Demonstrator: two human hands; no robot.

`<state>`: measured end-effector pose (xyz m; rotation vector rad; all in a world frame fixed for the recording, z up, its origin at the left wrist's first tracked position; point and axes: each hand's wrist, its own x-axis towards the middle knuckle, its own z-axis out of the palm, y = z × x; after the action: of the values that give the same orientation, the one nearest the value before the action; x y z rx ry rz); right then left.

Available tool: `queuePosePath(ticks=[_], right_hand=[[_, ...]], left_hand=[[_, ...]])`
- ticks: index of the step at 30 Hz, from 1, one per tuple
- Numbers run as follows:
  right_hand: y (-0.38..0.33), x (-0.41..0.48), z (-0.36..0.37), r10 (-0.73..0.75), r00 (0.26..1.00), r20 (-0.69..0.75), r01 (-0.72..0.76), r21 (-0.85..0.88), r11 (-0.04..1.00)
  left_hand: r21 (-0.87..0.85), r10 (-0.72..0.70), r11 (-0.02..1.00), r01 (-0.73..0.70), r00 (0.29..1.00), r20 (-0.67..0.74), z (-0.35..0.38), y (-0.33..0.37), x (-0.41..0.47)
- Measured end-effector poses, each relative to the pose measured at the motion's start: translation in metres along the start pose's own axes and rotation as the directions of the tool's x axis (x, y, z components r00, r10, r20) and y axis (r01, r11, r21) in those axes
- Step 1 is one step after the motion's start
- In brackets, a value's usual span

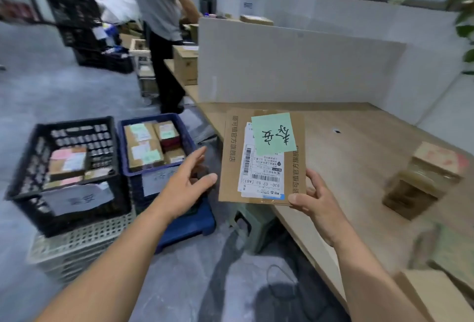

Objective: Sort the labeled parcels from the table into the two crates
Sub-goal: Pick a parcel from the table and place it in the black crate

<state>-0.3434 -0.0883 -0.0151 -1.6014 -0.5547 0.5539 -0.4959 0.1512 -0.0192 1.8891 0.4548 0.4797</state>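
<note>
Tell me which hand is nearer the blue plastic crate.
Left. The left hand hovers open beside the blue plastic crate, at its right side. The right hand is farther right, gripping the flat brown cardboard parcel by its lower corner.

The flat brown cardboard parcel (230, 178) bears a pale green square paper note (273, 133) with black handwriting and a white printed shipping label (261, 175) striped with black barcodes. The black slotted plastic crate (77, 139) holds pink-noted brown boxes (68, 165). The dark blue plastic crate (151, 117) holds green-noted brown boxes (143, 147). The light wood-grain counter (359, 137) is tan.
</note>
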Motion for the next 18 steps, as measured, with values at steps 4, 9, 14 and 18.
queuePosePath(ticks=[4,9,14,18], right_hand=[[0.001,0.039,0.046,0.012,0.993,0.119,-0.013,0.011,1.0],[0.005,0.087,0.111,0.009,0.965,0.263,-0.021,0.043,0.999],[0.01,0.14,0.169,0.009,0.919,0.393,-0.023,0.031,0.999],[0.014,0.182,0.213,0.03,0.903,0.429,-0.052,0.041,0.998]], left_hand=[[0.23,-0.036,0.97,0.076,0.985,-0.172,-0.049,-0.031,-0.012],[0.453,-0.078,0.868,0.203,0.957,-0.28,-0.1,-0.055,-0.024],[0.5,-0.135,0.805,0.319,0.919,-0.37,-0.144,-0.072,-0.016],[0.51,-0.176,0.772,0.378,0.899,-0.401,-0.179,-0.087,0.004]])
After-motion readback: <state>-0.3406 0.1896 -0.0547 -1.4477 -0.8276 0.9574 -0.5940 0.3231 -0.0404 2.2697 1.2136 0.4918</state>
